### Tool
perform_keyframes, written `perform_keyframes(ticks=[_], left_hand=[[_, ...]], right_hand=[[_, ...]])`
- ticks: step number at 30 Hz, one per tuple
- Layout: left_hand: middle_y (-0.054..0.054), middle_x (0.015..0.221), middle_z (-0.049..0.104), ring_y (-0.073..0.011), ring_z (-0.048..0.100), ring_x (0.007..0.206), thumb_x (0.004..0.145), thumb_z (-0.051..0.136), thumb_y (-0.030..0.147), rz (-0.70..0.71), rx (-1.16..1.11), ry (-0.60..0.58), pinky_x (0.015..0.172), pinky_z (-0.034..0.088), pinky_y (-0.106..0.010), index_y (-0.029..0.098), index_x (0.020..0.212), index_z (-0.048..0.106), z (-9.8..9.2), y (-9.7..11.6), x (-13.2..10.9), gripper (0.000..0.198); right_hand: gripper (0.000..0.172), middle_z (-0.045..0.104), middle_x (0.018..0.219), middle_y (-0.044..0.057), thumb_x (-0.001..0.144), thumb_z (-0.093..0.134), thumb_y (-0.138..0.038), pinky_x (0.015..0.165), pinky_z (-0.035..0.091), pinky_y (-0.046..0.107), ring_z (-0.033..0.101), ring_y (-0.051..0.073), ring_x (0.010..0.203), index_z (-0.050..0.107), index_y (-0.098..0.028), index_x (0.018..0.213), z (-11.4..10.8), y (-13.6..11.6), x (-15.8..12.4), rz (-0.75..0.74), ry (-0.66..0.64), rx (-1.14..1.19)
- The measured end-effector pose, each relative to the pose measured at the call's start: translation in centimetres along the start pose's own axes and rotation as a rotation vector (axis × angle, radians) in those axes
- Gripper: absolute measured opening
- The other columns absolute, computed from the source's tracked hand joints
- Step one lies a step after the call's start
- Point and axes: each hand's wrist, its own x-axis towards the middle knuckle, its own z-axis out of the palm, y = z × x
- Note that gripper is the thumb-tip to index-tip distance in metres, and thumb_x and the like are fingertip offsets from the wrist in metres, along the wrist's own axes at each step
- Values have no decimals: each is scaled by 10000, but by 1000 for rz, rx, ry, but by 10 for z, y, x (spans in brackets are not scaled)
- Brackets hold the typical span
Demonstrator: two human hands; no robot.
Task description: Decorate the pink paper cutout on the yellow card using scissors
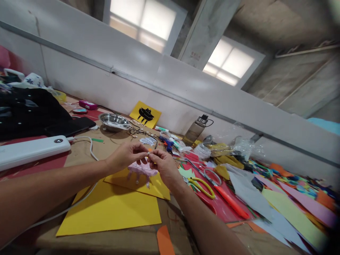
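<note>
My left hand [128, 155] and my right hand [165, 165] meet fingertip to fingertip, each closed in a pinch. Between them is a tiny whitish bit, too small to make out. Just below lies a pale purple cut-out [142, 169] with drip-like strips and small pearly dots, partly hidden by my hands. It rests on a yellow sheet [159, 186], and a larger yellow sheet [114, 212] lies nearer to me.
A steel bowl [113, 127] and a yellow card with a black cut-out [145, 114] stand behind. A blue glue gun [166, 143], bottle [195, 131], yellow-handled scissors [203, 186] and red-handled knife [232, 203] lie right. A white power strip [32, 152] with cable is left.
</note>
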Motion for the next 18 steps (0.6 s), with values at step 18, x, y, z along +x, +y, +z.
perform_keyframes(ticks=[18], left_hand=[[-24,783,685,-106,607,704,788,551,216,311,409,80,666,480,-216,158,834,656,-4,-3,0,129]], right_hand=[[255,594,598,-19,605,718,-382,490,353,208,465,57,479,613,-159,670,-1,2,2,27,2,38]])
